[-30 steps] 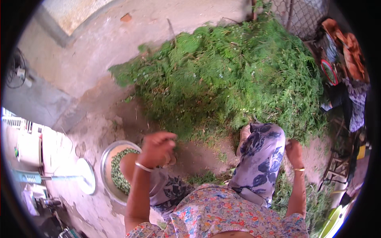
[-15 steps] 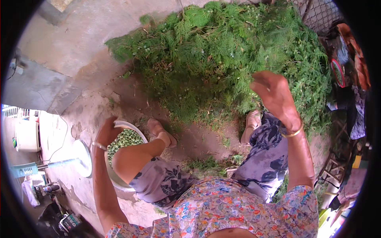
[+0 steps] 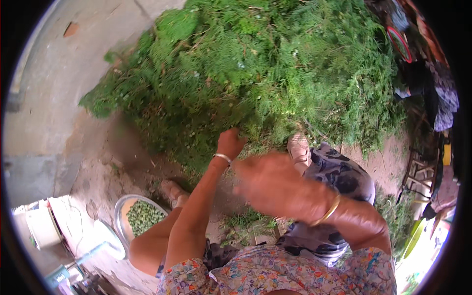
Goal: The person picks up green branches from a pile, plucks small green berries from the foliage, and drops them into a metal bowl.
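The left hand is at the near edge of the green branches, the right hand blurred near it. Whether they are closed or holding, I cannot tell. At left, a round basin contains small green pieces.

Looks like a home yard, judging by the worn ground, heaped green branches, wide metal basin, and draped patterned cloth and wooden frame alongside.
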`<state>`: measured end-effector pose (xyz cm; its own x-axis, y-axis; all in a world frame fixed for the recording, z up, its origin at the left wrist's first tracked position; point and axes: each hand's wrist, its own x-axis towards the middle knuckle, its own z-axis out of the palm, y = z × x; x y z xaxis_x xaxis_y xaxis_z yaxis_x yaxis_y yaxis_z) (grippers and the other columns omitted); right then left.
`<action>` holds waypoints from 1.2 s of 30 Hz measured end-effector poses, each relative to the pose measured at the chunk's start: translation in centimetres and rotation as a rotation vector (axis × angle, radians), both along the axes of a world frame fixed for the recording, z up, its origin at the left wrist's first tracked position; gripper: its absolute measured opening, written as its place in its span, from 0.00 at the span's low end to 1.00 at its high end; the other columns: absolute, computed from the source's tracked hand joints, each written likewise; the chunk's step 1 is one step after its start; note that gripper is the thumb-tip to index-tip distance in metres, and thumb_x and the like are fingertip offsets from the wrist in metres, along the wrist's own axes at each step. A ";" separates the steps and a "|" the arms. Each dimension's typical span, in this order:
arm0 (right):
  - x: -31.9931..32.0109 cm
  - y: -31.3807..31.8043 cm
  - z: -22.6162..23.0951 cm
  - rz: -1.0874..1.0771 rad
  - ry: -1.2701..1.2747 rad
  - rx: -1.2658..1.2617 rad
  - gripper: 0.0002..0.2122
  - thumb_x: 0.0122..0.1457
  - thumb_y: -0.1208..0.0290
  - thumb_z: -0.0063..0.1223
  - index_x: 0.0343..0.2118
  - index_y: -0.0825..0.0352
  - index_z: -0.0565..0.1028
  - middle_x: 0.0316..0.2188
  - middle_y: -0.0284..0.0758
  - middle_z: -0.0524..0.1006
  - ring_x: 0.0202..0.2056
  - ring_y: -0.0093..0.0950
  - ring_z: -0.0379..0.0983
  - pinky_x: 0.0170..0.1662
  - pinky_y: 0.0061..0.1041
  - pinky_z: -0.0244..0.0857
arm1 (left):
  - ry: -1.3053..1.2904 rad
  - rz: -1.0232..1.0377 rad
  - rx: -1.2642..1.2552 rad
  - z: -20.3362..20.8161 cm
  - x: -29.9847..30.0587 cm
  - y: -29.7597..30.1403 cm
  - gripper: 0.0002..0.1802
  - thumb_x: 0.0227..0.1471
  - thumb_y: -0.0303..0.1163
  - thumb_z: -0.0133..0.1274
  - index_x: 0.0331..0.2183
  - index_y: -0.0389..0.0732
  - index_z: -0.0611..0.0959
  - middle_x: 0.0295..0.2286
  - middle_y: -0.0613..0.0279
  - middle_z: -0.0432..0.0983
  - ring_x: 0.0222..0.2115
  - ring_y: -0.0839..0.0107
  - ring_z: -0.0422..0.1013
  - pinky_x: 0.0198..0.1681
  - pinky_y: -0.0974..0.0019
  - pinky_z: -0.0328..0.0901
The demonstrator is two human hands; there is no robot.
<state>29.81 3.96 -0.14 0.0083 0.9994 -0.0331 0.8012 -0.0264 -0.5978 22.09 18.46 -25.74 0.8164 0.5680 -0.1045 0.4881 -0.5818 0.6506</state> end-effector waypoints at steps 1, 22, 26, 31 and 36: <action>-0.5 -0.5 -0.3 0.101 -0.004 -0.116 0.09 0.49 0.70 0.54 0.27 0.71 0.69 0.21 0.42 0.74 0.26 0.40 0.75 0.28 0.34 0.67 | -0.044 0.070 -0.009 -0.1 2.4 -0.1 0.18 0.38 0.38 0.59 0.26 0.33 0.76 0.23 0.41 0.73 0.28 0.43 0.70 0.32 0.50 0.65; 3.6 -2.6 2.0 -0.041 -0.020 0.035 0.17 0.45 0.66 0.58 0.33 0.74 0.69 0.21 0.38 0.69 0.23 0.32 0.68 0.30 0.28 0.62 | 0.323 0.449 0.455 9.6 16.3 14.9 0.51 0.38 0.45 0.64 0.58 0.42 0.54 0.57 0.34 0.41 0.60 0.38 0.34 0.56 0.36 0.49; 4.0 -2.1 1.8 -0.035 -0.027 0.020 0.19 0.45 0.65 0.58 0.34 0.75 0.69 0.22 0.38 0.70 0.23 0.32 0.68 0.31 0.28 0.62 | 0.565 0.388 0.214 7.8 15.6 18.5 0.52 0.36 0.49 0.66 0.58 0.46 0.56 0.60 0.44 0.39 0.58 0.37 0.43 0.56 0.42 0.52; 3.7 -1.7 1.1 -0.045 -0.081 0.023 0.18 0.46 0.67 0.58 0.34 0.76 0.69 0.22 0.39 0.70 0.23 0.33 0.68 0.31 0.29 0.62 | 0.276 0.308 0.271 2.0 12.7 19.3 0.27 0.39 0.31 0.59 0.45 0.38 0.74 0.30 0.43 0.76 0.41 0.49 0.70 0.43 0.51 0.66; 3.0 -1.6 0.2 -0.060 -0.150 0.044 0.10 0.41 0.73 0.54 0.26 0.72 0.68 0.18 0.36 0.68 0.20 0.31 0.68 0.28 0.28 0.61 | 0.149 0.326 0.328 -3.4 5.3 11.0 0.09 0.34 0.25 0.55 0.25 0.35 0.78 0.25 0.42 0.75 0.28 0.44 0.73 0.32 0.50 0.69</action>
